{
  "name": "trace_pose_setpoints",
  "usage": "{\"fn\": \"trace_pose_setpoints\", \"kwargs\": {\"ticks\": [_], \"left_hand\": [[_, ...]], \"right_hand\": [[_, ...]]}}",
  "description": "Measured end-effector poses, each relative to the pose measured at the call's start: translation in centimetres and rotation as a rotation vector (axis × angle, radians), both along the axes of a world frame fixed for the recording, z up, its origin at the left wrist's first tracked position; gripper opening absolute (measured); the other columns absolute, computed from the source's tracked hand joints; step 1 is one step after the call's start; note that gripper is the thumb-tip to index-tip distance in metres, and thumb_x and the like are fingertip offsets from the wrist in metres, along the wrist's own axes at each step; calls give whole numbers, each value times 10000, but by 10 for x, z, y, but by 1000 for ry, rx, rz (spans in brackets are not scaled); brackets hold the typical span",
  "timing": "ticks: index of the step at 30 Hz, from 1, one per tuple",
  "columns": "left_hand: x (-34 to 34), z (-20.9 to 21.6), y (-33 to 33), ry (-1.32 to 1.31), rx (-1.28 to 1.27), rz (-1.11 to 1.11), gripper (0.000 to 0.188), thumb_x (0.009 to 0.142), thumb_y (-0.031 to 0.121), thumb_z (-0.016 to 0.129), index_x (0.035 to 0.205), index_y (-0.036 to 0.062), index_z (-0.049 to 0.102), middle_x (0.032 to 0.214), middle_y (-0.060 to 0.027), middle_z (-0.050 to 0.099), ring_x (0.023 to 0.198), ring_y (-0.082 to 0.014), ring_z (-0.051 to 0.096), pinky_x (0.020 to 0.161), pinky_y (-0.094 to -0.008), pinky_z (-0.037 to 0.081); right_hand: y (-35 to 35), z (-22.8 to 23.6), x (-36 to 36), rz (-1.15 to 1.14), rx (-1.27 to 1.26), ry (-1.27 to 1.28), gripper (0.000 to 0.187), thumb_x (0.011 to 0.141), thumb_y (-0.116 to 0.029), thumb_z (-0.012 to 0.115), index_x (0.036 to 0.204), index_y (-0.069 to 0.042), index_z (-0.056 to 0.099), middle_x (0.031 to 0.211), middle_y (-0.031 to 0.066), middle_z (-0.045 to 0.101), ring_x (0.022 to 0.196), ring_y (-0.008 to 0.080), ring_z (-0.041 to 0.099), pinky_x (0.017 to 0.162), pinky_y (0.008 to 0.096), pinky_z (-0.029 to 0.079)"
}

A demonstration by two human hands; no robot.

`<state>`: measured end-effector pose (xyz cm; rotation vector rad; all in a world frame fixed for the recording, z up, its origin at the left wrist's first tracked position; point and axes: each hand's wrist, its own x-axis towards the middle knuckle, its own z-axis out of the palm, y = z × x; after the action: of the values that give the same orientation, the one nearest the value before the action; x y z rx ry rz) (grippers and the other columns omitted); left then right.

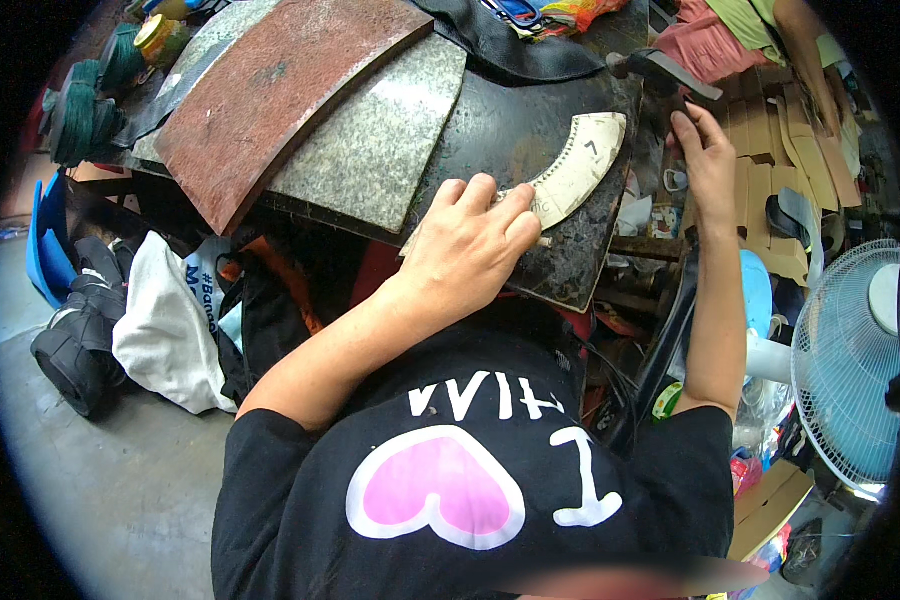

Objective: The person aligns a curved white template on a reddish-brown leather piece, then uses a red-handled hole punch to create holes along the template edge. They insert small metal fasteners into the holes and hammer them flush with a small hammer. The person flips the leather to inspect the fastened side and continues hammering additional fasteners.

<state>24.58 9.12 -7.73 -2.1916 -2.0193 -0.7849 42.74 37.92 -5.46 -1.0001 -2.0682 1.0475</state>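
Note:
A curved off-white flat piece [592, 165], with a row of small dark marks along its inner edge, lies on the dark worktable. Over its near part rests my left hand [472, 245], its fingers bent and closed on the piece. A small tip shows by the thumb; what it belongs to is hidden. To the right, beyond the table edge, my right hand [705, 155] is raised with its fingers wrapped round the handle of a hammer [670, 75]. The hammer's metal head stands above the hand, level with the table's far right corner.
A reddish-brown curved slab [290, 100] lies on a speckled stone slab [370, 150] at the left. Black strap material [510, 60] crosses the back. Green thread spools [85, 110] stand far left. A fan [850, 350] is at the right, near cardboard [760, 200] and another person's arm [810, 60].

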Motion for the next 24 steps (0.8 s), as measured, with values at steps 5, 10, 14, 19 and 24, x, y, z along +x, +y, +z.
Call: {"fn": "trace_pose_setpoints", "kwargs": {"ticks": [5, 10, 14, 19, 24], "left_hand": [[-4, 2, 9, -20, 79, -98, 140, 786, 149, 608, 904, 94, 556, 1061, -64, 577, 921, -248, 530, 806, -380, 425], [-7, 4, 24, 13, 3, -141, 132, 800, 157, 597, 910, 91, 568, 993, -64, 567, 900, -224, 529, 772, -342, 443], [-9, 3, 31, -52, 18, -155, 218, 750, 125, 663, 929, 66, 554, 1221, -93, 596, 917, -270, 535, 806, -372, 466], [-9, 3, 31, -78, 13, -151, 280, 731, 129, 691, 971, 63, 562, 1310, -101, 581, 972, -278, 541, 842, -378, 462], [-8, 4, 33, -80, -14, -146, 291, 737, 140, 695, 985, 64, 562, 1291, -107, 585, 981, -279, 540, 853, -382, 457]], "right_hand": [[22, -27, -10, -54, 598, -177, 373, 885, -392, 711, 1213, -217, 700, 959, 50, 722, 895, 211, 669, 770, 352, 495], [46, -39, -40, -137, 830, -409, 360, 848, -439, 695, 1190, -326, 704, 1001, 53, 706, 1007, 283, 643, 850, 432, 480], [40, -28, -64, -113, 872, -347, 321, 852, -378, 703, 1163, -298, 716, 995, 55, 699, 996, 279, 637, 860, 432, 487], [3, 1, -52, 295, 840, -270, 259, 844, -285, 712, 1079, -181, 741, 1039, 55, 692, 1038, 266, 616, 897, 412, 493], [-34, 2, -42, 386, 681, -391, 261, 834, -251, 727, 1050, -106, 730, 1057, 51, 681, 1061, 259, 613, 913, 386, 493]]}}
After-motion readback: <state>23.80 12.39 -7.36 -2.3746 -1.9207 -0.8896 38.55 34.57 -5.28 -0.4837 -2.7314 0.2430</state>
